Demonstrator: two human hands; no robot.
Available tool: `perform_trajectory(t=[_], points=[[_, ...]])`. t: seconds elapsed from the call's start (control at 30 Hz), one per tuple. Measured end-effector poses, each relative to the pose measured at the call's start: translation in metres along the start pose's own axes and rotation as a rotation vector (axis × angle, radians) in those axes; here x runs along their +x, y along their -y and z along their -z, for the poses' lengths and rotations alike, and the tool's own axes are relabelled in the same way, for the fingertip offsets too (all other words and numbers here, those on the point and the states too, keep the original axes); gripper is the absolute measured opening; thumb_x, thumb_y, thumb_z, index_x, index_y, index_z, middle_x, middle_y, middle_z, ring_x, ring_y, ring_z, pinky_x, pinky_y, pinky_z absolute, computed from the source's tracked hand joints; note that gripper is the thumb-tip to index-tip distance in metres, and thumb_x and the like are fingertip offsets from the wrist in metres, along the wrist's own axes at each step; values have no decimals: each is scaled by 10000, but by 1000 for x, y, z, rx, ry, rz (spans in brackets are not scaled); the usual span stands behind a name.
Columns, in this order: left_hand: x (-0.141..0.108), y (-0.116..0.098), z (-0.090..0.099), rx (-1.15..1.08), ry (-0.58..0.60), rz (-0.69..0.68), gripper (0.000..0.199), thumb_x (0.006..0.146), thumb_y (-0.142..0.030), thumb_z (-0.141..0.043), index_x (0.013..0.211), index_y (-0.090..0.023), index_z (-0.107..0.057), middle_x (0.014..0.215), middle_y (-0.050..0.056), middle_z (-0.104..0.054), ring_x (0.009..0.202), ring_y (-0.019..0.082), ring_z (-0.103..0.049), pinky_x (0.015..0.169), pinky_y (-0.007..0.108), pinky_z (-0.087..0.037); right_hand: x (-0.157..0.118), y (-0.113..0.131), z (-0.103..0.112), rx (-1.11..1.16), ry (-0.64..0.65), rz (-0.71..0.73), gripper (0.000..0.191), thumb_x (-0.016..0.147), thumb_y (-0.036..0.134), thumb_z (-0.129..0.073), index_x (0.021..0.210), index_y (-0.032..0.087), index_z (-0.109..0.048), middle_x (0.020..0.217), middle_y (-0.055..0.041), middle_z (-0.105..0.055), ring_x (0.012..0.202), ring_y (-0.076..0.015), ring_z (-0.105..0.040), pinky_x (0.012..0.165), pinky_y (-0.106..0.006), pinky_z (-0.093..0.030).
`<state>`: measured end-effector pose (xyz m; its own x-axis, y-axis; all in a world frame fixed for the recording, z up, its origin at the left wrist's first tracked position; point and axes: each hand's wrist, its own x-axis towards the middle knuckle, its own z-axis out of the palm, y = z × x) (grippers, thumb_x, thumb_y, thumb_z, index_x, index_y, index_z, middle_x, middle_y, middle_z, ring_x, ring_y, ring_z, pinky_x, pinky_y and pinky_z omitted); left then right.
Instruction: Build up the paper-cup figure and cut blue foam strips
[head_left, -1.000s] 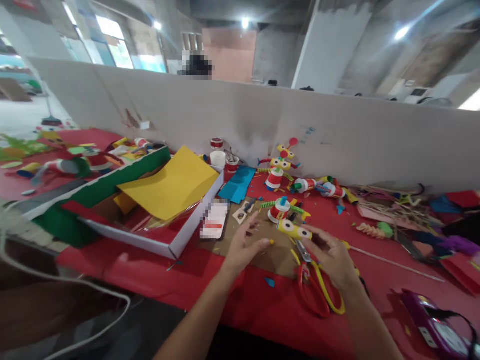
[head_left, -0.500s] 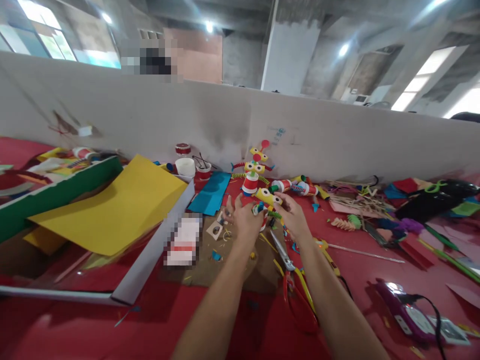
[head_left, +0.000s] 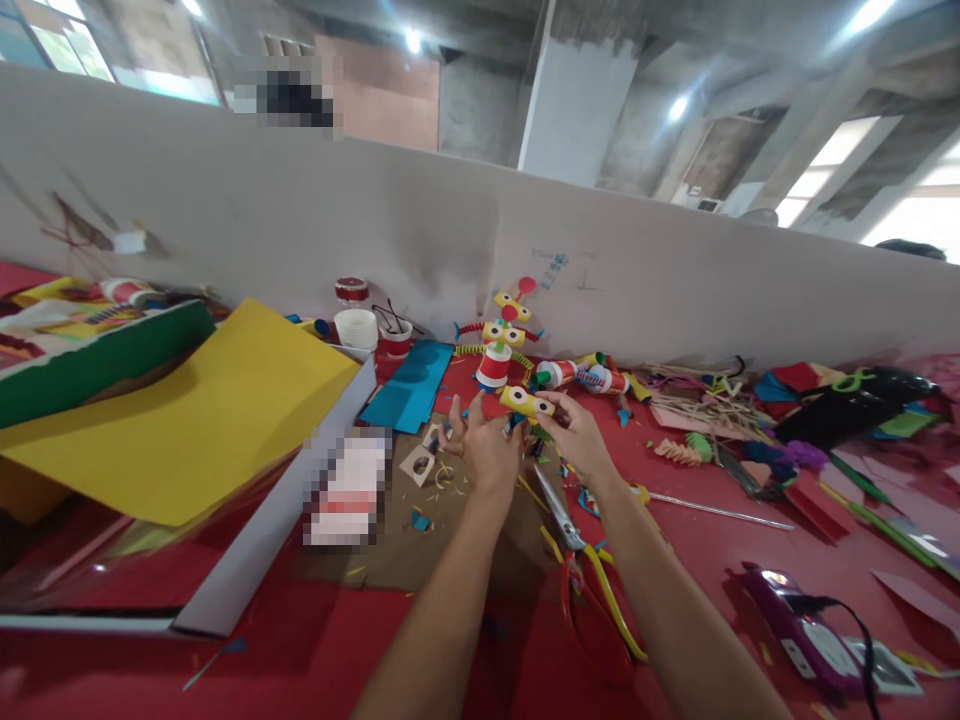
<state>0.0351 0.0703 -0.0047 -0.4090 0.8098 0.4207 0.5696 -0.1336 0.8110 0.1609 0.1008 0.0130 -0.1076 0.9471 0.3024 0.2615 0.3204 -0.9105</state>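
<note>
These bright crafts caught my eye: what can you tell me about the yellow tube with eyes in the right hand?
The yellow tube looks like rolled paper or card. Two round white eyes with dark pupils sit side by side on it. It is held nearly level, its right end slightly lower in view. The right hand's fingers touch that end; the left hand is just below, contact unclear.

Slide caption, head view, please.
Right hand holding a yellow, big-eyed paper tube, left hand close beside it, red-and-yellow-handled scissors nearby.
</note>
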Motion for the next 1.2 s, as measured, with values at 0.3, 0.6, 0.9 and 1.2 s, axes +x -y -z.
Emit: perform_trajectory(t=[0.3,0.6,0.9,1.2], points=[[3,-2,1,240,-16,27,99,689,-329,-692,755,-286,-752,1334,8,-525,1370,320,-210,1096,523,-158,4,-11,3,-68,41,78,295,737,249,-585,1029,206,-592,1020,-51,-650,922,-201,-618,826,-346,-493],[4,0,1,219,9,44,87,699,-312,-679,692,-258,-747,1346,14,-517,1380,321,-180,1107,528,-144,5,-4,6,-260,84,198,259,771,195,-530,1020,203,-599,1038,-68,-640,968,-214,-603,881,-382,-466],[4,1,0,183,1,93,92,692,-319,-675,687,-244,-728,1325,14,-537,1369,329,-196,1073,582,-146,5,2,6,-343,99,237,264,749,161,-531,1001,200,-600,1023,-63,-643,982,-208,-590,897,-367,-449],[4,1,24,174,17,76,209,688,-300,-679,879,-234,-733,1310,69,-547,1350,330,-252,1071,558,-180,8,11,9,-349,111,251,312,740,170,-541,1047,203,-585,1071,-66,-638,995,-214,-592,892,-382,-453]])
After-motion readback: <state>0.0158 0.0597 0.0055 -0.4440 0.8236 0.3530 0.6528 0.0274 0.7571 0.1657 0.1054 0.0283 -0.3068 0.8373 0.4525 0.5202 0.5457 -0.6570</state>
